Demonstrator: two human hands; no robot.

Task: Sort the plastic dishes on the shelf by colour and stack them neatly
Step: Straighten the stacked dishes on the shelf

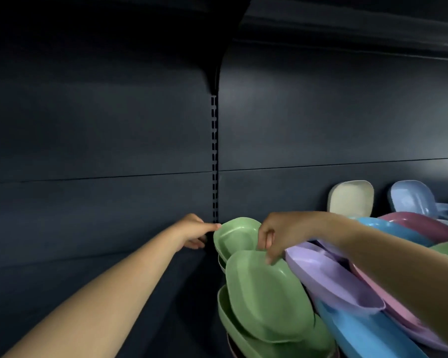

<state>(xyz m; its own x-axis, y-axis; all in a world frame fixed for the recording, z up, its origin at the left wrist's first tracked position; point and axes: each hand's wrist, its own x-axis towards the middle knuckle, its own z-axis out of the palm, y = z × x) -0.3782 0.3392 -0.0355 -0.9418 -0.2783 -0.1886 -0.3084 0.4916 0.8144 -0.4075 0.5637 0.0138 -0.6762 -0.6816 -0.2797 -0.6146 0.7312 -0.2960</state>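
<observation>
Three green dishes [266, 295], one cream dish [350, 197]

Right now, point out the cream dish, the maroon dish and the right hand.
cream dish [350, 198]: head view, on its pale inner face, leaning at the back panel.
maroon dish [419, 226]: head view, on its upturned side.
right hand [274, 235]: head view, on the knuckles, fingers pinching a green dish [266, 295] rim.

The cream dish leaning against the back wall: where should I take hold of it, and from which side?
Grip the cream dish by its top rim, coming down from above. It stands nearly upright against the back panel, so that edge is free, while the blue and maroon dishes crowd its base. A thumb-and-fingers pinch would likely do.
</observation>
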